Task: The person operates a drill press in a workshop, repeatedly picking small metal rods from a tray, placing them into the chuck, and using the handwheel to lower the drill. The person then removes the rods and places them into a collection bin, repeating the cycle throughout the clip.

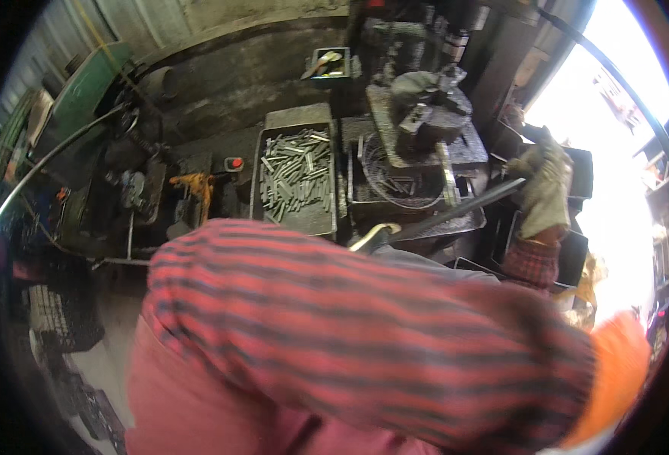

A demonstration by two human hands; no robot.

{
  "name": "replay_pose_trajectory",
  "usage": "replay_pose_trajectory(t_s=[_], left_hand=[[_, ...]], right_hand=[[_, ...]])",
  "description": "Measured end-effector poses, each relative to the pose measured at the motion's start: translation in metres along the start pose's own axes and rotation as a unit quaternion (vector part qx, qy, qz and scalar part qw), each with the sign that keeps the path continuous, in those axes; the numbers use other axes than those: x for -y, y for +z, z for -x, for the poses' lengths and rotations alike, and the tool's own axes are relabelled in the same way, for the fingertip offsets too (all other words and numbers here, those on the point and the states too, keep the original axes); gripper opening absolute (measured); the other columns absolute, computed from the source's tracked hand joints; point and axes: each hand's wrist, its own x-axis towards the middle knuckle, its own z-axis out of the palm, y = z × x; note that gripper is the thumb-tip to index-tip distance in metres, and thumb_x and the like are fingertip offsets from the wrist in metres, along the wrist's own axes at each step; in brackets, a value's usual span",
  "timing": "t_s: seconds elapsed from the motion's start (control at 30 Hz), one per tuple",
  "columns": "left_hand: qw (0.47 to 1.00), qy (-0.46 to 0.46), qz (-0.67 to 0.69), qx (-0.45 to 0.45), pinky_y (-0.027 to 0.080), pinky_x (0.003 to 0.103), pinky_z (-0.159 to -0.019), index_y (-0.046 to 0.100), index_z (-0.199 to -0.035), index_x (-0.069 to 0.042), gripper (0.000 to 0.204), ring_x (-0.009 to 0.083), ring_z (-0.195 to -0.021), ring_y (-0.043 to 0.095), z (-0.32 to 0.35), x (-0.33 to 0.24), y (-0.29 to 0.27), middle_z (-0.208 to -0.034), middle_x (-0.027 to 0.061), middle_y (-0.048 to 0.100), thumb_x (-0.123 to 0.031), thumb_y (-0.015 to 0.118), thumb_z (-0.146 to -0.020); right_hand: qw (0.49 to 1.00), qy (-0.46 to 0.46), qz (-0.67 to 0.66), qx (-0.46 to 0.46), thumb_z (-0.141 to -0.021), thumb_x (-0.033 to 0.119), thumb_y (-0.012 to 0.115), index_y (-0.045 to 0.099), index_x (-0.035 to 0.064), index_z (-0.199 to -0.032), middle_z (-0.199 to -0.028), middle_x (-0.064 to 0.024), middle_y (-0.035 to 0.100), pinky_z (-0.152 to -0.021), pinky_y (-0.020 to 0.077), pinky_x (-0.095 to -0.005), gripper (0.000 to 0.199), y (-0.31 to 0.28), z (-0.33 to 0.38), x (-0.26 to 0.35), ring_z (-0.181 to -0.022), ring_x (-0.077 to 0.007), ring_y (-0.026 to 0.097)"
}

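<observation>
My left arm, in a red-and-black striped sleeve, reaches across the lower picture to the right. My left hand, in bright orange, is at the right rim; blur and glare hide its fingers. Farther off, my right hand wears a dirty beige work glove and is raised above dark bins. Its fingers look bent and closed, but what they hold is unclear. A dark straight bar slants up to the glove's edge; I cannot tell if it is gripped. By the bar's lower end shows a curved yellowish piece.
A metal tray of short metal bars stands in the middle. Right of it, a wire basket lies beside a grimy machine stand. A small box sits behind. Orange clamp-like tool and hoses lie left.
</observation>
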Motion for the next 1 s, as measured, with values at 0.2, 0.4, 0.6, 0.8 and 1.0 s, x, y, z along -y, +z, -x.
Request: replay_pose_trajectory(t_s=[0.2, 0.4, 0.6, 0.8, 1.0], left_hand=[[0.999, 0.050, 0.011, 0.008, 0.057, 0.042, -0.077, 0.066, -0.120, 0.000, 0.035, 0.0308, -0.085, 0.071, 0.003, 0.006, 0.013, -0.094, 0.0129, 0.071, -0.017, 0.068, -0.089], [0.997, 0.065, 0.016, 0.032, 0.057, 0.041, -0.079, 0.066, -0.122, 0.000, 0.034, 0.0292, -0.087, 0.071, 0.001, 0.019, 0.019, -0.096, 0.0132, 0.072, -0.017, 0.067, -0.092], [0.997, 0.074, 0.014, 0.020, 0.058, 0.039, -0.081, 0.066, -0.124, 0.000, 0.034, 0.0275, -0.088, 0.072, 0.003, 0.033, 0.013, -0.099, 0.0136, 0.072, -0.017, 0.067, -0.095], [0.972, 0.006, -0.084, -0.218, 0.058, 0.037, -0.083, 0.066, -0.126, 0.001, 0.033, 0.0259, -0.089, 0.072, 0.120, 0.108, 0.033, -0.101, 0.0139, 0.073, -0.018, 0.066, -0.098], [0.753, -0.616, -0.041, -0.227, 0.056, 0.041, -0.095, 0.068, -0.125, 0.004, 0.042, 0.0328, -0.106, 0.072, 0.364, 0.226, 0.052, -0.115, 0.0216, 0.074, -0.027, 0.067, -0.096]], right_hand=[[1.000, -0.022, -0.004, -0.001, -0.104, 0.031, 0.064, 0.069, -0.0015, -0.102, -0.058, 0.0057, 0.035, -0.049, 0.0427, -0.0299, 0.033, 0.003, -0.004, -0.004, -0.047, -0.0079, 0.035], [0.999, -0.042, 0.005, -0.032, -0.104, 0.031, 0.064, 0.066, 0.0032, -0.091, -0.058, 0.0058, 0.034, -0.048, 0.0423, -0.0298, 0.030, 0.005, -0.002, -0.007, -0.047, -0.0075, 0.034], [1.000, -0.004, -0.007, -0.005, -0.102, 0.037, 0.067, 0.072, -0.0055, -0.112, -0.059, 0.0035, 0.039, -0.052, 0.0480, -0.0300, 0.044, 0.002, 0.000, 0.001, -0.049, -0.0097, 0.045], [0.998, -0.030, -0.001, -0.050, -0.104, 0.032, 0.062, 0.071, -0.0042, -0.111, -0.059, 0.0030, 0.041, -0.051, 0.0466, -0.0298, 0.038, 0.006, 0.003, -0.003, -0.049, -0.0106, 0.045], [0.996, 0.008, -0.086, -0.015, -0.107, 0.031, 0.060, 0.068, -0.0063, -0.104, -0.054, 0.0060, 0.030, -0.045, 0.0380, -0.0278, 0.038, -0.004, -0.016, -0.019, -0.043, -0.0060, 0.031]])
